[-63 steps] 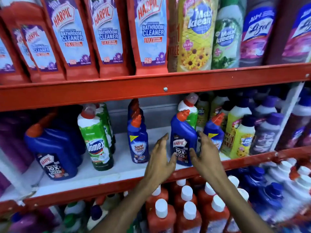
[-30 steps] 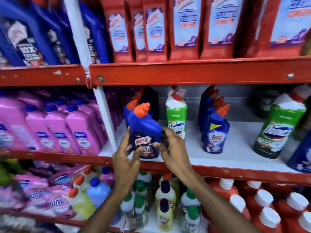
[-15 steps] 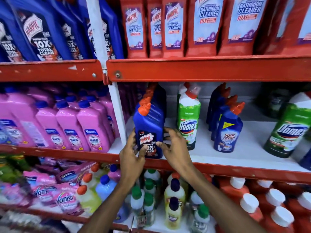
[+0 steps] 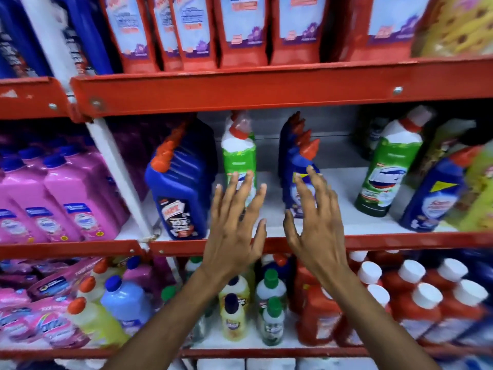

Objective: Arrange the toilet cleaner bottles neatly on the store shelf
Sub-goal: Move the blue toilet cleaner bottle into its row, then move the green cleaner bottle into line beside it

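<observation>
A blue Harpic toilet cleaner bottle (image 4: 181, 193) with an orange cap stands at the left end of the white middle shelf (image 4: 333, 209), heading a row of like bottles. Right of it stands a green and white Domex bottle (image 4: 238, 156), then a row of blue Sani Fresh bottles (image 4: 300, 166). My left hand (image 4: 234, 225) hovers open, fingers spread, in front of the Domex bottle. My right hand (image 4: 312, 222) is open in front of the Sani Fresh row. Neither hand holds anything. A larger Domex bottle (image 4: 386, 172) and another blue bottle (image 4: 432, 193) stand further right.
Red bathroom cleaner packs (image 4: 240, 30) fill the shelf above. Pink bottles (image 4: 61, 198) stand left of the white upright post (image 4: 117, 172). Below are small yellow and green bottles (image 4: 234, 311) and red bottles with white caps (image 4: 416, 297). Red shelf rails (image 4: 266, 89) frame each level.
Both hands have let go of the blue Harpic bottle, which now stands on the shelf at the left. The hands have moved right and spread open.
</observation>
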`<state>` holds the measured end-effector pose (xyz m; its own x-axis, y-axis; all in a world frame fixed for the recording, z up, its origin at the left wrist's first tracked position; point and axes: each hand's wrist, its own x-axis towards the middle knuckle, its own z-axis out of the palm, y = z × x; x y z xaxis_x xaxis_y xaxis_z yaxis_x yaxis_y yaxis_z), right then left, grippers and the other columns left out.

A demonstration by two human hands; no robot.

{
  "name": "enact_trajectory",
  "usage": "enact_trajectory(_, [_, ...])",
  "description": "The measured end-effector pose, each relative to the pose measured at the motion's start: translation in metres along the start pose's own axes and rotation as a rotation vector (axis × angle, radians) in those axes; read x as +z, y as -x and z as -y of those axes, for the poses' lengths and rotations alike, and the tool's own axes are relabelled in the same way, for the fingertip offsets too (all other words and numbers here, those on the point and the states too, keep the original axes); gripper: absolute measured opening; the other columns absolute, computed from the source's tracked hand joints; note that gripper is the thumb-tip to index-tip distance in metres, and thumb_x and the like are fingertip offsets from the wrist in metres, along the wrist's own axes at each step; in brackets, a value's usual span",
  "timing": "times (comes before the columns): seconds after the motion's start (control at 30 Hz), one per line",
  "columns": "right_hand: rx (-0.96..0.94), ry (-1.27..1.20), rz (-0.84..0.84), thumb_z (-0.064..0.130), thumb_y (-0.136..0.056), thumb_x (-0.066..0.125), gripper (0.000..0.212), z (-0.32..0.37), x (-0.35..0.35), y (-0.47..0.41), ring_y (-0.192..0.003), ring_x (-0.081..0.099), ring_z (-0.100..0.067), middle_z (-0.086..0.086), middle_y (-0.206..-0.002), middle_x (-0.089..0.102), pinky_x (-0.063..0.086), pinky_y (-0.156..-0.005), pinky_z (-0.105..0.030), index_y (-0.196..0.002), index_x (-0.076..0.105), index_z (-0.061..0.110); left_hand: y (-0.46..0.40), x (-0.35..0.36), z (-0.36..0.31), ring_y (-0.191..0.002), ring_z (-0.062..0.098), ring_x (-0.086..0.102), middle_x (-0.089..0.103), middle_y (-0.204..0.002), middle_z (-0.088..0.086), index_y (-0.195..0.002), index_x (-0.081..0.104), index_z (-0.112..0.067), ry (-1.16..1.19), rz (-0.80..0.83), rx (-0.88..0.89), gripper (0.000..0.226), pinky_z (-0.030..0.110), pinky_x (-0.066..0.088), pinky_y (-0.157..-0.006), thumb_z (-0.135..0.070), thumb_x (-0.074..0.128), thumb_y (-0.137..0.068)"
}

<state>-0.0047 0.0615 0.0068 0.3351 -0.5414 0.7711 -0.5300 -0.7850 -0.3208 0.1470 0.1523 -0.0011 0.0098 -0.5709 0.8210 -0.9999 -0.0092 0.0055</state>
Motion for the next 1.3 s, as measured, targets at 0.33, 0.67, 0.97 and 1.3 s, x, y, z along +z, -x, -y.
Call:
enact_trajectory(0.33, [0.326, 0.098, 0.007, 0.018, -0.093, 0.058, 0.074, -0.109, -0.041, 0.019, -0.152, 0.027, -0.031, -0.017, -0.166, 0.026, 0.025, -0.123, -0.037, -0.157, 0.025, 0.004, -0.041, 0.079, -0.089, -0.155, 0.041, 0.029, 0.036, -0.165, 0.022, -0.154, 0.042, -0.009, 0.108, 0.17, 0.168, 0.072, 0.067, 0.032, -0.121, -0.021, 0.065, -0.087])
enact_trajectory(0.67, [0.66, -0.221, 0.036, 0.002, -0.089, 0.049, 0.07, -0.157, -0.046, -0.008, -0.124, 0.059, -0.039, -0.025, -0.142, 0.054, 0.053, -0.099, -0.042, -0.152, 0.019, 0.002, -0.124, 0.158, -0.149, -0.147, 0.03, 0.046, 0.042, -0.162, 0.013, -0.156, 0.036, -0.008, 0.662, 0.448, -0.355, 0.07, 0.038, 0.04, -0.121, -0.009, 0.067, -0.094])
enact_trajectory(0.97, [0.674, -0.275, 0.009, 0.001, -0.087, 0.05, 0.054, -0.167, -0.045, -0.021, -0.101, 0.07, -0.038, -0.02, -0.117, 0.069, 0.059, -0.085, -0.046, -0.14, 0.043, 0.007, -0.132, 0.181, -0.164, -0.119, 0.021, 0.067, 0.068, -0.138, 0.012, -0.143, 0.049, -0.01, 0.898, 0.445, -0.582, 0.066, 0.04, 0.055, -0.108, -0.001, 0.079, -0.085])
enact_trajectory(1.3, [0.404, -0.387, -0.116, 0.013, -0.102, 0.053, 0.039, -0.117, -0.051, 0.008, -0.115, 0.065, -0.015, -0.003, -0.133, 0.067, 0.045, -0.089, -0.006, -0.141, 0.05, 0.013, -0.085, 0.104, -0.13, -0.119, 0.007, 0.07, 0.071, -0.131, -0.006, -0.14, 0.053, -0.013, 0.941, 0.201, -0.469, 0.054, 0.026, 0.058, -0.102, -0.007, 0.075, -0.091])
